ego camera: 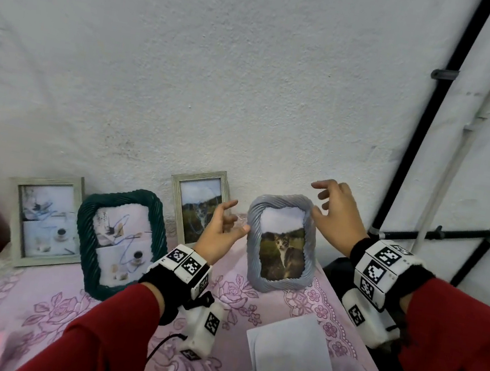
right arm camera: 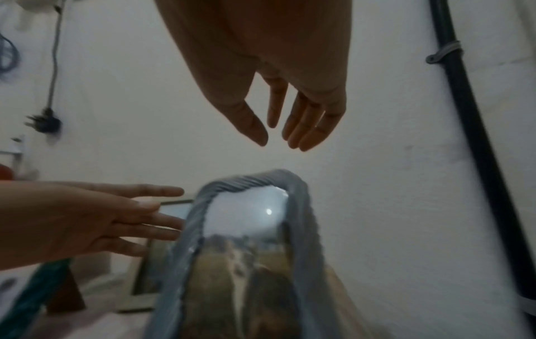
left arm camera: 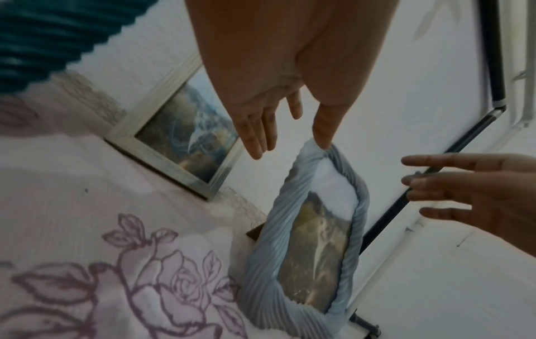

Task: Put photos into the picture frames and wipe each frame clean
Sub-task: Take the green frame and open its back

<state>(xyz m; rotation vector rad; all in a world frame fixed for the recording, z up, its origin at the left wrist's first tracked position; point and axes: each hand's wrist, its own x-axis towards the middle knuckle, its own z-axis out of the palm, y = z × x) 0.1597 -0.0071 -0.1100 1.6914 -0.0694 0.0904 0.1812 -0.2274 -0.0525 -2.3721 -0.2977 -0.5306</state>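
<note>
A pale blue twisted-rope frame [ego camera: 273, 285] with a cat photo in it stands upright on the pink floral tablecloth [ego camera: 28, 305]. My left hand [ego camera: 229, 221] is open beside the frame's upper left edge, the thumb tip at or just off the rim [left arm camera: 356, 206]. Open with spread fingers, my right hand [ego camera: 322, 198] hovers at the frame's upper right corner; the right wrist view shows a gap above the frame's top [right arm camera: 252, 181]. Neither hand [left arm camera: 287, 137] [right arm camera: 275, 140] holds anything.
A dark green rope frame [ego camera: 118, 239] and two grey wooden frames [ego camera: 44, 219] [ego camera: 199, 207] with photos lean at the white wall. White paper sheets [ego camera: 289, 366] lie at the front right. Black pipes [ego camera: 429, 133] run along the right, past the table edge.
</note>
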